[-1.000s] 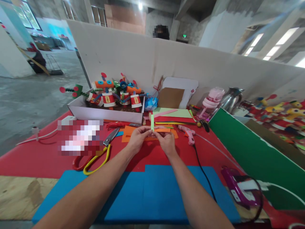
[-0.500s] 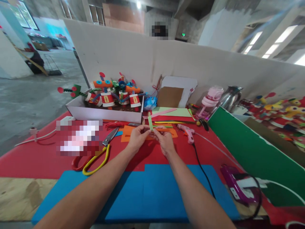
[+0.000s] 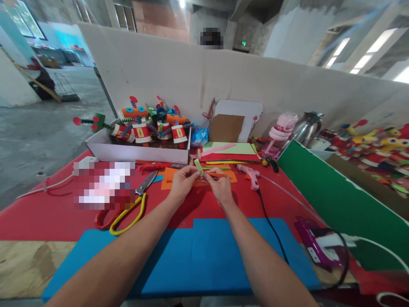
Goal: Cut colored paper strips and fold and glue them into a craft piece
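A short light-green paper strip (image 3: 198, 165) stands up between the fingertips of both hands, its upper end leaning left. My left hand (image 3: 183, 184) pinches it from the left side. From the right, my right hand (image 3: 220, 186) has its fingers closed at the lower part of the same strip; the fingertips hide where it ends. Beneath and behind the hands lie orange paper pieces (image 3: 166, 180) on the red table cover (image 3: 179, 215). To the right rests a pink glue gun (image 3: 252, 175). Large scissors (image 3: 142, 200) with red and yellow handles lie to the left.
A white box (image 3: 137, 152) with several paper-cup figures stands at the back left. Behind the hands are stacked coloured paper sheets (image 3: 246, 148). A green panel (image 3: 338, 209) and purple power strip (image 3: 315, 245) border the right. Blue sheets (image 3: 220, 264) cover the front edge.
The green strip has tilted further to the left and shows less length above the fingers. Both hands stay closed at nearly the same place. The view has shifted slightly.
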Action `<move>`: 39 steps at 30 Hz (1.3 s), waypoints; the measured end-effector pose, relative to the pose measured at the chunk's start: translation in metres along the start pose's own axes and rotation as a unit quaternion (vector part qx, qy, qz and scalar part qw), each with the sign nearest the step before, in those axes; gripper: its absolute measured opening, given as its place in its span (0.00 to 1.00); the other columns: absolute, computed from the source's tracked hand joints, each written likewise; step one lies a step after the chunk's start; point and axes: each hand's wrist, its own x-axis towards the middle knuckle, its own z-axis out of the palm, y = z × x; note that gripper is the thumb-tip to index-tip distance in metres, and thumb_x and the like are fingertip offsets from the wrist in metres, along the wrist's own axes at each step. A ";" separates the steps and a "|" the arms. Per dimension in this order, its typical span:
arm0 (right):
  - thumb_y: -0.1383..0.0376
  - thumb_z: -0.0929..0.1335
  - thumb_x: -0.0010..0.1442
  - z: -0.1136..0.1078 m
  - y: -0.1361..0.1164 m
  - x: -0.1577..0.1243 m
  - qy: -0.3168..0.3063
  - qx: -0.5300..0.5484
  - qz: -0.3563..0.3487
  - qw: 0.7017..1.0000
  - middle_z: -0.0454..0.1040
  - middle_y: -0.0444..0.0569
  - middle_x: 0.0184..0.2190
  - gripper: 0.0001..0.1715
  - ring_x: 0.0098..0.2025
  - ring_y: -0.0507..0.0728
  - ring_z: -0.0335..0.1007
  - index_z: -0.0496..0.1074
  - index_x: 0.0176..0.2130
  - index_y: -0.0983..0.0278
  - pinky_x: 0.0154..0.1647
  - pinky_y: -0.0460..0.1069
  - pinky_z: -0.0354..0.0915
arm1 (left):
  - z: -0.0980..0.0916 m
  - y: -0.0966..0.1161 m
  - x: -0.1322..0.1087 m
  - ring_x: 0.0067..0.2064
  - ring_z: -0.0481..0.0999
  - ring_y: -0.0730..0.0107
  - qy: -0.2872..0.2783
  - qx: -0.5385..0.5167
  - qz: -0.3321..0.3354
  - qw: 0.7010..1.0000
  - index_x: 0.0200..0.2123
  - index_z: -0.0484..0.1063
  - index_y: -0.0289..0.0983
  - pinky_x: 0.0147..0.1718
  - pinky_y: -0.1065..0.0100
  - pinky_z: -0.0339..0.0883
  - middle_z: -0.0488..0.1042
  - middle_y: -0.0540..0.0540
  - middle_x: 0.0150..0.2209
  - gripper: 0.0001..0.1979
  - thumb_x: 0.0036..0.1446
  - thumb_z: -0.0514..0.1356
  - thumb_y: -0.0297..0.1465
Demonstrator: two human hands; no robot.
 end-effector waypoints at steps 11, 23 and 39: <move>0.58 0.72 0.48 -0.001 -0.006 0.000 0.031 -0.041 -0.011 0.999 0.74 0.42 0.23 0.12 0.28 0.55 0.75 0.68 0.27 0.61 0.37 0.51 0.73 | 0.000 -0.005 0.000 0.28 0.69 0.73 -0.019 -0.020 -0.031 0.999 0.27 0.74 0.37 0.31 0.71 0.63 0.74 0.51 0.24 0.11 0.40 0.67 0.36; 0.61 0.72 0.46 0.003 -0.001 -0.001 0.059 -0.009 0.008 0.998 0.75 0.43 0.23 0.09 0.28 0.55 0.75 0.71 0.27 0.62 0.38 0.52 0.73 | 0.001 -0.008 -0.001 0.27 0.70 0.72 0.007 -0.022 -0.043 0.999 0.24 0.75 0.36 0.30 0.71 0.63 0.74 0.50 0.23 0.13 0.36 0.70 0.37; 0.63 0.78 0.38 -0.001 -0.004 -0.002 -0.008 0.211 0.141 0.967 0.74 0.41 0.23 0.16 0.25 0.49 0.70 0.73 0.29 0.63 0.33 0.45 0.71 | 0.002 -0.005 -0.001 0.23 0.66 0.78 -0.019 -0.105 -0.107 0.988 0.21 0.73 0.33 0.24 0.73 0.61 0.71 0.51 0.20 0.15 0.32 0.71 0.36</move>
